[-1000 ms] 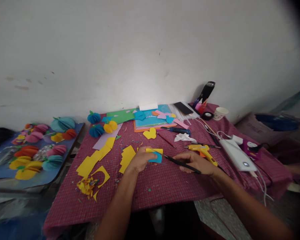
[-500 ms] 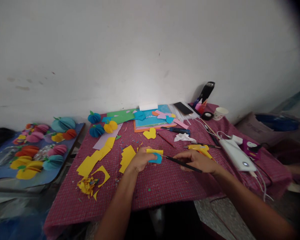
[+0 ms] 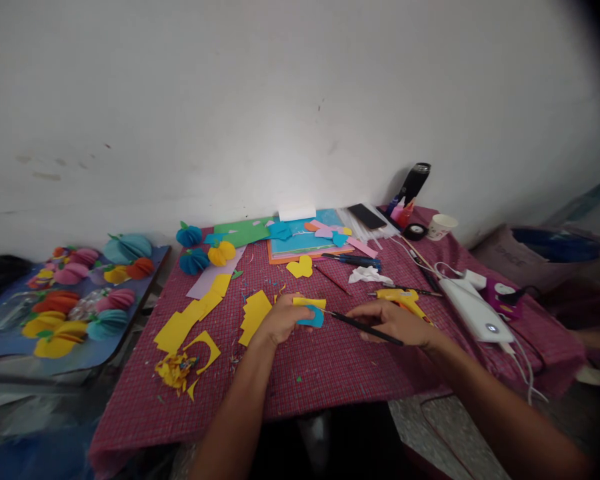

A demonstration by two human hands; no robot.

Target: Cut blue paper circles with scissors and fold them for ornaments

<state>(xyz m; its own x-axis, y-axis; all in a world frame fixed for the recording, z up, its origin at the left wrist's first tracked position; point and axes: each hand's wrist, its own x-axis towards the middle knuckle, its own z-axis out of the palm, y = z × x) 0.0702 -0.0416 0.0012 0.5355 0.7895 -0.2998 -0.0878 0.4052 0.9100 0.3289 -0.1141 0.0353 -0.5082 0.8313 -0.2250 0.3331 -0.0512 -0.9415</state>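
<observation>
My left hand (image 3: 281, 320) presses a small blue paper shape (image 3: 313, 317) onto a yellow paper piece (image 3: 309, 303) on the red checked tablecloth (image 3: 320, 373). My right hand (image 3: 393, 323) grips a thin dark pencil (image 3: 363, 326) whose tip touches the blue shape's edge. A stack of yellow paper pieces (image 3: 254, 313) lies just left of my left hand. A yellow glue gun (image 3: 405, 300) rests just behind my right hand.
Yellow offcuts (image 3: 183, 327) and crumpled scraps (image 3: 174, 370) lie at the front left. Coloured sheets (image 3: 300, 240), a yellow heart (image 3: 300, 267), paper balls (image 3: 194, 260), a white power strip (image 3: 473, 310), a cup (image 3: 440, 227) and a dark bottle (image 3: 414, 181) stand further back. More paper balls fill a side board (image 3: 70, 293).
Hardly anything has moved. My right hand and the pencil shifted very slightly while the left hand kept the blue shape pinned.
</observation>
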